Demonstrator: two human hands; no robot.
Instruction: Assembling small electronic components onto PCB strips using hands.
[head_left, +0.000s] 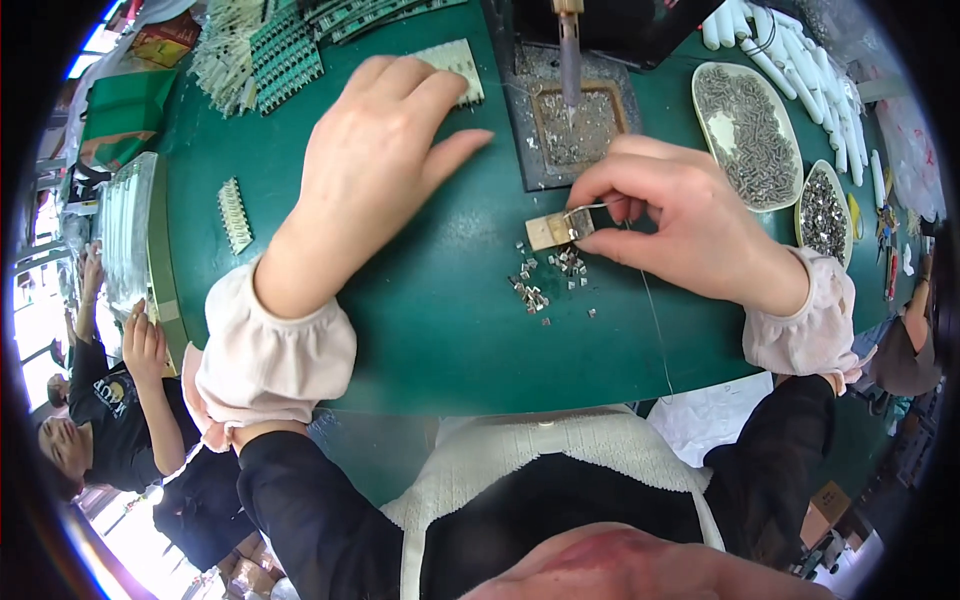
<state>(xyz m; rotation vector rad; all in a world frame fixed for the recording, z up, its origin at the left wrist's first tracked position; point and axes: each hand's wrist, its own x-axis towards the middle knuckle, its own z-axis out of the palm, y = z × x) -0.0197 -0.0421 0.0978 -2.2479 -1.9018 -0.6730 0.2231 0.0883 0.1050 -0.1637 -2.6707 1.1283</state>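
My left hand (375, 130) reaches over a pale circuit board panel (455, 68), its thumb stretched out to the side. The fingertips lie over the panel's edge and are partly hidden, so contact is unclear. In a pinch, my right hand (680, 205) grips a small wooden block (545, 231) with a shiny metal piece (579, 224) at its right end. A thin wire (655, 320) trails from beneath that hand to the table's near edge. Just below the block lie several tiny metal clips (530, 290), loose on the green table.
A soldering iron (569, 60) points down over a dirty metal tray (540, 125). At right stand two dishes of small metal parts (750, 195) (845, 235) and white tubes (805, 80). A pale board strip (235, 215) lies left; green boards (285, 55) are behind. A co-worker's hand (145, 345) is far left.
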